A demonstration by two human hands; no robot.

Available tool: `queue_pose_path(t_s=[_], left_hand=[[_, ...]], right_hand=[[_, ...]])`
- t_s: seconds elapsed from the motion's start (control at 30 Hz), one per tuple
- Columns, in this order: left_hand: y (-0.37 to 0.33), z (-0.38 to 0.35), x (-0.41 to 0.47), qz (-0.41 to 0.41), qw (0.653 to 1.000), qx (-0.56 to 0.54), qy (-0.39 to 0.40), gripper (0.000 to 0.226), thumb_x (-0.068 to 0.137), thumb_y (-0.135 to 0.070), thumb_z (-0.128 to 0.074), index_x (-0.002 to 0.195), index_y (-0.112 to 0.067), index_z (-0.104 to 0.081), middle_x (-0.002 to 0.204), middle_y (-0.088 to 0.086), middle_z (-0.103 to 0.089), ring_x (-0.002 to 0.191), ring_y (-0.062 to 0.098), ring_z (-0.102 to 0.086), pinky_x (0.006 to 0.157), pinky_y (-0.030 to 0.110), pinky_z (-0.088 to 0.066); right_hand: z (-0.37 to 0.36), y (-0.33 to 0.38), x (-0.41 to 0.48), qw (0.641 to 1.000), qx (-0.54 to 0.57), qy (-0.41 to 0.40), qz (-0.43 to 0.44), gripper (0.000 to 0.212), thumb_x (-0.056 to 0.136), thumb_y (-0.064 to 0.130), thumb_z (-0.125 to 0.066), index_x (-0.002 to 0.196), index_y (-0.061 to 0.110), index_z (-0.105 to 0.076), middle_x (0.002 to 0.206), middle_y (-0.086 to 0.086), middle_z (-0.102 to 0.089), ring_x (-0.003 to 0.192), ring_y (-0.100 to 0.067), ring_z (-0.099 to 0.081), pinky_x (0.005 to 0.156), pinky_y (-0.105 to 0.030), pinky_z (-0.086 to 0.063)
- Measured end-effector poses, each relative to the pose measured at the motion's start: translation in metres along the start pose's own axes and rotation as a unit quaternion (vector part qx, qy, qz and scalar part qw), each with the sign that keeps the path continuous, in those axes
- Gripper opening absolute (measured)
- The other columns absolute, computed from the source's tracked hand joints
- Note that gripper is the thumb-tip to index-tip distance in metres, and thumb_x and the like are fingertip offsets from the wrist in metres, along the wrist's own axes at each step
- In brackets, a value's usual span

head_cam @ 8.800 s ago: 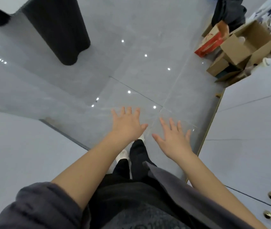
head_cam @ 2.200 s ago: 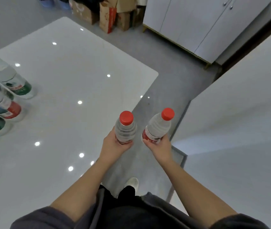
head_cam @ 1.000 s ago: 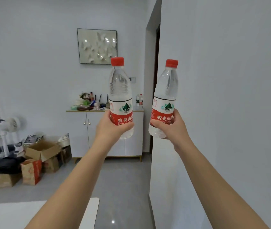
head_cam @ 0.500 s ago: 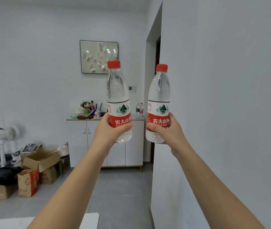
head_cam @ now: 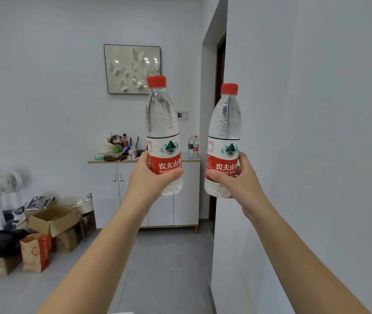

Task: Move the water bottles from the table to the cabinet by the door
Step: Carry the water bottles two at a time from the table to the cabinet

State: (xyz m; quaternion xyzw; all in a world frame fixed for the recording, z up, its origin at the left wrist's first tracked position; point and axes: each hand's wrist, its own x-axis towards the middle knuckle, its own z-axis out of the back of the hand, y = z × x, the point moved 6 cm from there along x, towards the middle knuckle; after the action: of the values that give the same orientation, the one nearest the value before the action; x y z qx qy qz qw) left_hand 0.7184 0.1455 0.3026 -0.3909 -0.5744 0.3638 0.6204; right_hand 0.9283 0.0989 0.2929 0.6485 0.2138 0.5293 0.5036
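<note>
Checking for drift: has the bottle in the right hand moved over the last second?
Yes, leftward. The bottle had its cap right of the wall corner; now the cap straddles it.

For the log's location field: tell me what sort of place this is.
Probably a lived-in home, perhaps a living room: a framed butterfly picture on the wall, a white cabinet cluttered on top, and a standing fan beside cardboard boxes on the floor.

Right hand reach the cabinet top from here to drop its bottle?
Probably not yet. The right hand grips its bottle well short of the cabinet, which stands across open floor. Nothing blocks the path; the boxes sit off to the left.
</note>
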Motion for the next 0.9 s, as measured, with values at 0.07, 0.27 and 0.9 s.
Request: queue_pose_path(t_s=[0.07,0.27,0.9], left_hand=[[0.009,-0.006,0.018,-0.008,1.0,0.006,-0.008,0.061,0.071,-0.019,-0.085,0.115,-0.036,-0.047,0.105,-0.014,-0.062,0.096,0.007,-0.061,0.082,0.038,-0.057],[0.045,-0.032,0.085,-0.018,0.999,0.026,-0.022,0.068,0.07,-0.021,-0.086,0.123,-0.034,-0.045,0.111,-0.012,-0.061,0.102,0.008,-0.06,0.085,0.034,-0.056],[0.141,-0.093,0.27,0.01,0.998,0.017,-0.058,0.064,0.069,-0.018,-0.086,0.119,-0.034,-0.049,0.109,-0.012,-0.064,0.099,0.008,-0.062,0.088,0.042,-0.056]], right_hand=[[-0.003,-0.013,0.019,1.0,0.006,0.002,0.002,0.063,0.076,0.021,-0.082,0.123,0.036,-0.043,0.109,0.019,-0.059,0.097,-0.003,-0.06,0.076,-0.025,-0.054],[-0.015,-0.059,0.091,1.0,0.019,0.008,0.011,0.067,0.075,0.023,-0.083,0.126,0.037,-0.042,0.111,0.019,-0.059,0.1,-0.002,-0.059,0.076,-0.021,-0.053],[-0.047,-0.17,0.286,0.999,0.049,-0.004,-0.001,0.073,0.073,0.022,-0.085,0.132,0.033,-0.044,0.117,0.015,-0.057,0.102,-0.004,-0.058,0.076,-0.019,-0.05]])
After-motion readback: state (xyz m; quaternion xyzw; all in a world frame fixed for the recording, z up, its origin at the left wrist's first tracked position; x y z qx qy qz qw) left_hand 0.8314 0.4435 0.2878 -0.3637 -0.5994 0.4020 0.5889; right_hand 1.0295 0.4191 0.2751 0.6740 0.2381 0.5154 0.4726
